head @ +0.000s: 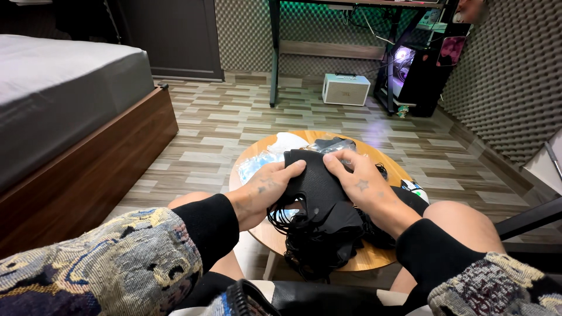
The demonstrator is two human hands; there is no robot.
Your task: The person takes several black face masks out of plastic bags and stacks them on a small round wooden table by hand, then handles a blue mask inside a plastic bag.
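Note:
Both hands hold one black face mask (pixel 313 178) above a small round wooden table (pixel 383 167). My left hand (pixel 266 190) grips the mask's left edge, thumb on top. My right hand (pixel 360 181) pinches its upper right edge. Below the mask lies a heap of black masks (pixel 325 240) with tangled ear loops, spilling over the table's near edge. Clear plastic wrappers (pixel 257 164) and a white mask (pixel 287 141) lie on the table's far side.
A bed with a grey mattress (pixel 58 88) and wooden frame stands at the left. A desk leg (pixel 274 58), a white speaker box (pixel 345 89) and a lit computer tower (pixel 410 76) stand at the back. Foam-panelled wall runs along the right.

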